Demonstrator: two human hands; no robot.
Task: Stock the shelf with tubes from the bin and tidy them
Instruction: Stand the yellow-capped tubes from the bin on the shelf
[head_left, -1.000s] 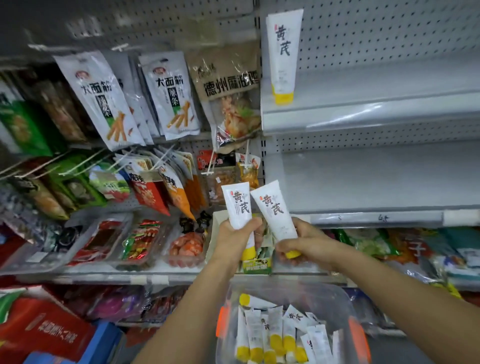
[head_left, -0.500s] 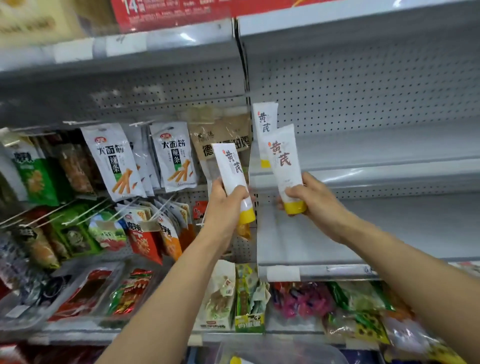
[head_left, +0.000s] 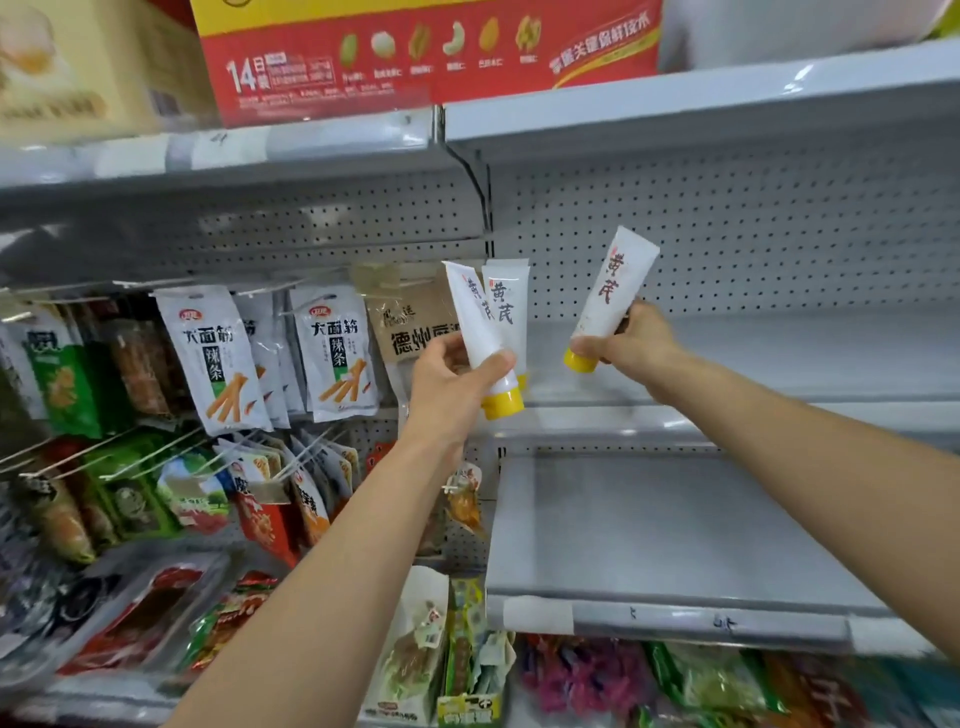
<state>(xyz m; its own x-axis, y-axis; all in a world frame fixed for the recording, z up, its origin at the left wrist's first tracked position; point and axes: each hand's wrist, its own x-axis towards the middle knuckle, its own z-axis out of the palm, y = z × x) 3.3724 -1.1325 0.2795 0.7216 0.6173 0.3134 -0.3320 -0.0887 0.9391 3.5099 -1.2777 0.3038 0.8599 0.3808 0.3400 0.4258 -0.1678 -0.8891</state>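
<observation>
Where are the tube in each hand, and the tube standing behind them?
left-hand tube (head_left: 477, 322), head view: on its white body, above the thumb.
right-hand tube (head_left: 613, 291), head view: on its printed white body.
standing tube (head_left: 508, 312), head view: on its printed front, right of the left-hand tube.

both arms stretched fwd and up, L hand (head_left: 451, 382) curled in grip, R hand (head_left: 635, 344) likewise, hands apart

Bright overhead light, edges blurred w/ wide-angle warp.
</observation>
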